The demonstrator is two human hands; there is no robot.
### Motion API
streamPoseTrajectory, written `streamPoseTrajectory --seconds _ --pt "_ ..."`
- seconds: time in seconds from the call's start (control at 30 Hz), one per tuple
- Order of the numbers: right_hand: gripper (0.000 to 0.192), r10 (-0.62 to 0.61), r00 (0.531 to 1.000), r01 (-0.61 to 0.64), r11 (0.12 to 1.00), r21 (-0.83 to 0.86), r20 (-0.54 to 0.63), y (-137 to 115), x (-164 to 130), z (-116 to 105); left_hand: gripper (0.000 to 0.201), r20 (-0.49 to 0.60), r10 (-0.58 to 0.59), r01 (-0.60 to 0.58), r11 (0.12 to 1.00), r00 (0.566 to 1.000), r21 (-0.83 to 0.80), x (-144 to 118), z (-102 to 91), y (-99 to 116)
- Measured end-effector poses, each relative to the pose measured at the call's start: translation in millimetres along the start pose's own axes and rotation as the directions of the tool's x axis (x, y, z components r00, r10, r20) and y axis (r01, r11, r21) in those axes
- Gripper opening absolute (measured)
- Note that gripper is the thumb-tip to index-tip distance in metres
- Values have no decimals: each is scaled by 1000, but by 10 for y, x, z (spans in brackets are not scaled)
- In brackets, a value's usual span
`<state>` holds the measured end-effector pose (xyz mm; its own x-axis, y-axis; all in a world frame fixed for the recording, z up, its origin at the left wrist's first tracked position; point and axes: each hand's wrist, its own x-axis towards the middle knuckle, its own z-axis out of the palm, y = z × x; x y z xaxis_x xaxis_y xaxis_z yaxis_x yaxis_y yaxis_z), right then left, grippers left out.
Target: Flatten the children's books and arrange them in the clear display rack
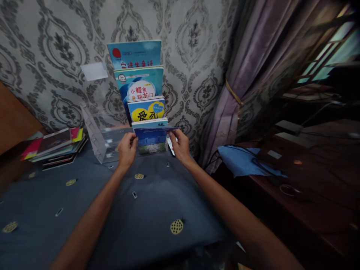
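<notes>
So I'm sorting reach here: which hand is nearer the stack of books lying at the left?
Left. The left hand sits on the stack's side of the blue book; the right hand grips its far edge.

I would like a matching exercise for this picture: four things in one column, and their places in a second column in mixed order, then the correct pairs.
Things
1. stack of books
2. blue cloth
3. front book
4. clear rack

Places
A. on the dark wooden desk at the right
B. held between the left hand and the right hand
C. lying flat at the far left of the grey cover
D. standing against the wall, with books in rising tiers

Pairs: 1-C, 2-A, 3-B, 4-D
</notes>
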<state>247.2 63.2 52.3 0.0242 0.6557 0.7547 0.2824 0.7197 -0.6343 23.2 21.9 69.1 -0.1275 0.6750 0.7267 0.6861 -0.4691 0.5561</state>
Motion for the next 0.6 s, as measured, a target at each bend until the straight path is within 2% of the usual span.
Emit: streamPoseTrajectory --seconds 0.27,0.47,0.6 --pt "37 -6 1000 6 999 38 17 -29 4 0 11 33 11 -12 999 999 35 -9 -6 0" --pt "35 -24 1000 25 998 61 -18 -44 -6 46 12 2 49 -49 991 999 123 26 -51 32" --pt "37 28 1000 -28 999 23 15 -9 -30 65 10 6 43 -44 991 999 129 4 -44 -22"
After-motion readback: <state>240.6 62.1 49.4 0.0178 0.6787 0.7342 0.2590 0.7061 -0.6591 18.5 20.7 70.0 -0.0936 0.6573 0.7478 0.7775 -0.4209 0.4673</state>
